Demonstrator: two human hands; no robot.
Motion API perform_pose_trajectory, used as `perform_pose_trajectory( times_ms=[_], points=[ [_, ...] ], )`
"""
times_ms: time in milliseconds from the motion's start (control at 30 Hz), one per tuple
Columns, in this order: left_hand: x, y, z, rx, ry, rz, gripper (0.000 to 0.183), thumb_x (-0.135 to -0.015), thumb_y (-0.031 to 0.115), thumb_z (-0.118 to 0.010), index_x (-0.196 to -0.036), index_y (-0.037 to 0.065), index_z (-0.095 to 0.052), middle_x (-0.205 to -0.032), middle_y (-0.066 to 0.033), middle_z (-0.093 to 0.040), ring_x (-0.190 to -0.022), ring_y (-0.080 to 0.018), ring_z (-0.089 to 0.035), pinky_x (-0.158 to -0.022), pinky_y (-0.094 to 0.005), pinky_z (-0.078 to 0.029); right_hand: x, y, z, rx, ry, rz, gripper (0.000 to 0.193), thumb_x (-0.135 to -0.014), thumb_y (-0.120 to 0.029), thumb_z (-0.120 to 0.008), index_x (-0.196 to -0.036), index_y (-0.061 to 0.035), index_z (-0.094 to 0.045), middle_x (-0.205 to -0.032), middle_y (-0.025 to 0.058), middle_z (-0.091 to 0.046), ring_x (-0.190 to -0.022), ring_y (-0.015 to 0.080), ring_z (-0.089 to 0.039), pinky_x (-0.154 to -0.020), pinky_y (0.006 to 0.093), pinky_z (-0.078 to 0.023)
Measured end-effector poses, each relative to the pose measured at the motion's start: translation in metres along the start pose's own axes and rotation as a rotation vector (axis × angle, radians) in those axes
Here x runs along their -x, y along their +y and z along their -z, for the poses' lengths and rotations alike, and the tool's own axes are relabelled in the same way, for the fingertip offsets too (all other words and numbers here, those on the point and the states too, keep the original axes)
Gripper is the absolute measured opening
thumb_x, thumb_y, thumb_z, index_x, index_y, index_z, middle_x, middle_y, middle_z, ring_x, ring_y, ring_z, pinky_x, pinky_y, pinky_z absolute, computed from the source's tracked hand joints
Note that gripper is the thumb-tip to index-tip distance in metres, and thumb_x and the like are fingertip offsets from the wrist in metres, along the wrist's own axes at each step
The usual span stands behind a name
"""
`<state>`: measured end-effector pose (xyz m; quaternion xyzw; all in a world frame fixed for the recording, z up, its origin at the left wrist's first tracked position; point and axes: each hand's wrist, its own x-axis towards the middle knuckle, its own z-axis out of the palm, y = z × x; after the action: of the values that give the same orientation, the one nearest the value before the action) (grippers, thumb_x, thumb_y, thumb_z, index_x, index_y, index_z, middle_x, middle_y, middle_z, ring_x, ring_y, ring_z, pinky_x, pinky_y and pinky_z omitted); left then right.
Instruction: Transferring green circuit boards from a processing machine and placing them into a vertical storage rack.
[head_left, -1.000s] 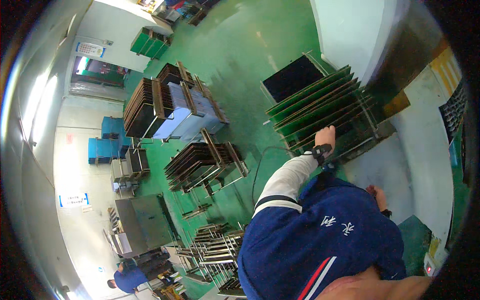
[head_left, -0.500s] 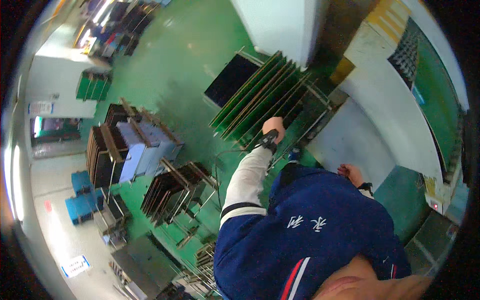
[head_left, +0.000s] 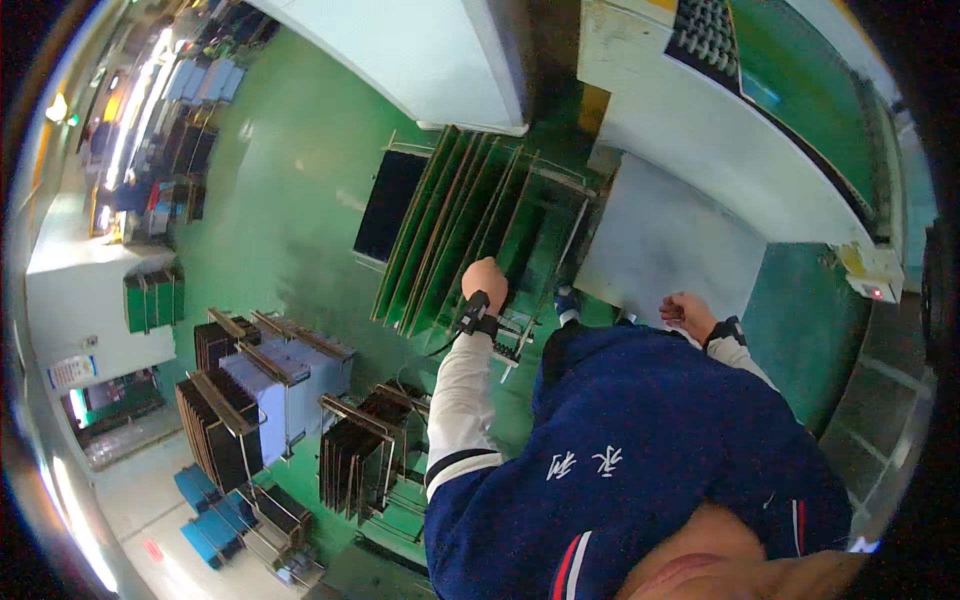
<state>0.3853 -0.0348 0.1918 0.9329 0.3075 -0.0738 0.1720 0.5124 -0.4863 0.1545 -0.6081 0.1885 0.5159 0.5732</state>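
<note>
Strip lights (head_left: 80, 522) glared along the left edge, blown out to white, while the middle got softer light. Pale sheen marked the green floor (head_left: 300, 200) – dark shadow filled gaps between the green panels (head_left: 445, 230). Straight edges curved toward a black rim; distant upper-left details looked smeared.

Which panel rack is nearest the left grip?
The rack of green panels: the left grip is at it; those of dark panels and pale-blue panels stand farther off.
</note>
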Motion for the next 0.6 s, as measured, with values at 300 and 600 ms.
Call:
perform_pose_trajectory(
  times_ms=[300,600],
  points=[
    [-0.031,-0.011,-0.024,-0.129,-0.127,-0.03,0.018,-0.082,0.021,-0.062,-0.085,0.003,-0.067,-0.089,-0.0189,-0.067,-0.087,-0.0374,-0.064,-0.075,-0.0456,-0.052,0.006,0.004,-0.009,0.005,0.072,0.0,0.027,-0.089,-0.026,-0.056,-0.102,-0.003,-0.06,-0.092,0.0099,-0.066,-0.079,0.0199,-0.064,-0.072,0.0344,-0.053],
    [-0.029,-0.012,-0.004,-0.162,-0.241,-0.152,0.027,-0.081,0.027,-0.061,-0.086,0.002,-0.067,-0.087,-0.0211,-0.066,-0.085,-0.0389,-0.064,-0.073,-0.0477,-0.051,0.017,0.024,0.02,-0.028,0.098,0.086,0.024,-0.09,-0.024,-0.054,-0.096,-0.0011,-0.058,-0.088,0.0097,-0.064,-0.073,0.019,-0.062,-0.062,0.0349,-0.051]
  ],
)
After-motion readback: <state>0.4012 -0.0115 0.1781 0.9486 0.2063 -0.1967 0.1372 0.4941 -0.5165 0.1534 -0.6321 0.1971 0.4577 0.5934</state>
